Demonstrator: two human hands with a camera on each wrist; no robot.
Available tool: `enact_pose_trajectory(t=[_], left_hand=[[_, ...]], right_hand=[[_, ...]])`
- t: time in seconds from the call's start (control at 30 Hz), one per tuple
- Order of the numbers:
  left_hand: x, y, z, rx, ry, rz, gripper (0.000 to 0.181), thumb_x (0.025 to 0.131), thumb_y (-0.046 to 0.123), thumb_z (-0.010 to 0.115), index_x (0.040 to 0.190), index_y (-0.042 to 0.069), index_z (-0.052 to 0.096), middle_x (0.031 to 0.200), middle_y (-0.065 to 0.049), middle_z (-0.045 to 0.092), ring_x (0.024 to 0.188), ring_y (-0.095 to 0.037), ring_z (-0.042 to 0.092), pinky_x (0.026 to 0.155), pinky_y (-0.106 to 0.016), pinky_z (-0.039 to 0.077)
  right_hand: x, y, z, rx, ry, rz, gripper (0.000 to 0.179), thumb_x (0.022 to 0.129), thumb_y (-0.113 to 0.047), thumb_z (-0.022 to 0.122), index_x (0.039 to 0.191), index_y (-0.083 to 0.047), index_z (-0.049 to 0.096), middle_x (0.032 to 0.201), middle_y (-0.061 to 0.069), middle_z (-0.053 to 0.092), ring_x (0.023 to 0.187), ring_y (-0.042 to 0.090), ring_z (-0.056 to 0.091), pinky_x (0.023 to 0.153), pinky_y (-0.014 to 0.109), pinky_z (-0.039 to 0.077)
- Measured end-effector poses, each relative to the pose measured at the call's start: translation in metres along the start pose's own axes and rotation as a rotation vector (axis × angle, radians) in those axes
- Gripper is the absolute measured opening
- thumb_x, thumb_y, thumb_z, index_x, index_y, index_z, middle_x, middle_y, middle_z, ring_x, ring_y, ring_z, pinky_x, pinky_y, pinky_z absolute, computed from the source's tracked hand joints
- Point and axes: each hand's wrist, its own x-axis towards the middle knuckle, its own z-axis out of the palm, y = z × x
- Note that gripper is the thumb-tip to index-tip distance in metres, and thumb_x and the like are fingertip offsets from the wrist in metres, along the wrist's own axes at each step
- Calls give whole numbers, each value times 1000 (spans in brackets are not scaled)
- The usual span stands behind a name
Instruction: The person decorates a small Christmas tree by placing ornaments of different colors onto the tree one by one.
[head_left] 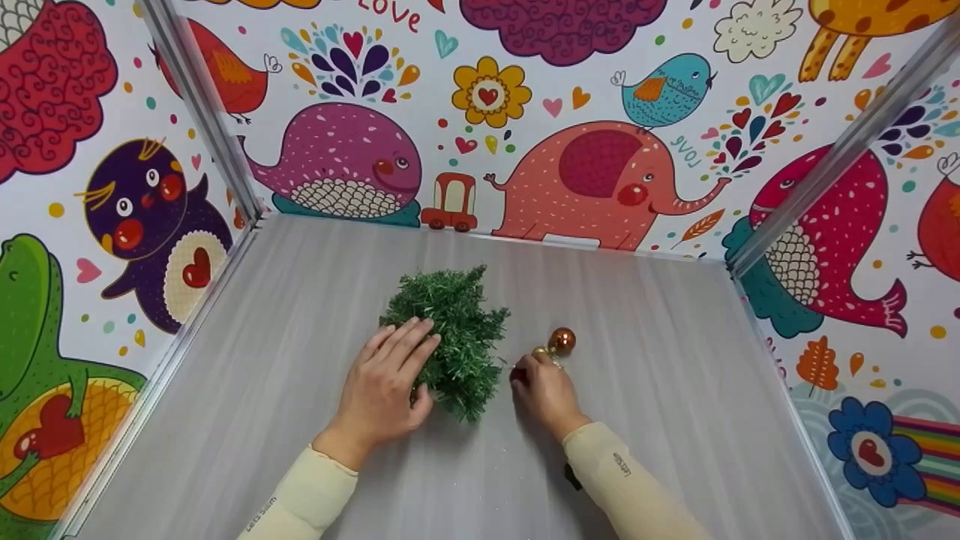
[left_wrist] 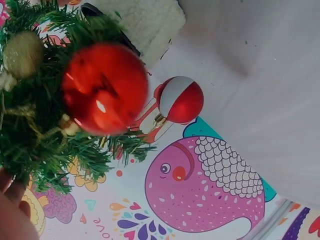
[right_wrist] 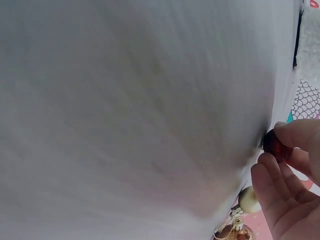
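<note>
So a small green tinsel tree (head_left: 454,337) is set around the middle of the grey table (head_left: 660,420), with the two hands placed on either side of it. The left hand (head_left: 386,390) is laid on the branches, fingers pretty much straight and close together, thumb out by the lower edge of the greenery.

With the right hand (head_left: 547,394), a little dark red ball (right_wrist: 278,146) is being pinched between thumb and fingers, so that grip is narrow. It's held low, close to the table, just right of the tree; whether the table is actually touched by the ball can't be told. Right beside those fingers, a gold ball (right_wrist: 248,200) and a shiny copper ball (head_left: 562,340) are seen, bunched up near each other and clear of the tree.

Some decorating can be spotted from the left wrist too: a big glossy red ball (left_wrist: 105,90), a red-and-white ball (left_wrist: 181,99) and a glittery gold bauble (left_wrist: 22,55) are all seen at the branches. A fluffy white piece (left_wrist: 150,27) with a dark edge is seen by the greenery as well, though what it belongs to can't really be made out.

Both forearms are covered by cream sleeves (head_left: 311,491) with dark lettering. The table is boxed in by cartoon-printed walls (head_left: 495,180), where a purple whale (head_left: 345,154) and an orange elephant (head_left: 592,187) are shown.
</note>
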Motion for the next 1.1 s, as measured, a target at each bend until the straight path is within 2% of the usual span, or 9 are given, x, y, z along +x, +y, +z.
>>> enact_pose_trajectory(t=[0.23, 0.53, 0.8, 1.1], left_hand=[[-1, -1, -1, -3, -11, -13, 60, 73, 16, 56, 132, 3, 61, 144, -13, 52, 134, -30, 46, 109, -48, 33], [-1, -5, 1, -16, 23, -4, 59, 70, 14, 55, 127, 2, 64, 141, -14, 55, 131, -31, 50, 104, -52, 38], [-1, -7, -3, -28, 4, -10, 58, 70, 12, 56, 126, 2, 64, 141, -13, 55, 132, -31, 49, 109, -50, 34], [0, -5, 0, -13, 53, 4, 56, 71, 11, 50, 124, 2, 66, 139, -14, 57, 130, -31, 51, 104, -51, 39]], right_hand=[[-1, 0, 1, -7, -4, -5, 16, 85, -12, 78, 98, -9, 68, 95, 5, 61, 83, 25, 66, 72, 41, 55], [0, 1, 0, -2, -5, -4, 16, 85, -12, 78, 98, -9, 69, 94, 5, 61, 83, 25, 66, 72, 41, 55], [0, 1, 0, -1, -20, -5, 17, 85, -12, 78, 98, -8, 69, 94, 5, 61, 83, 25, 65, 72, 41, 55], [1, 1, 1, -19, -3, -31, 18, 85, -12, 78, 100, -8, 68, 96, 5, 61, 83, 25, 67, 72, 41, 56]])
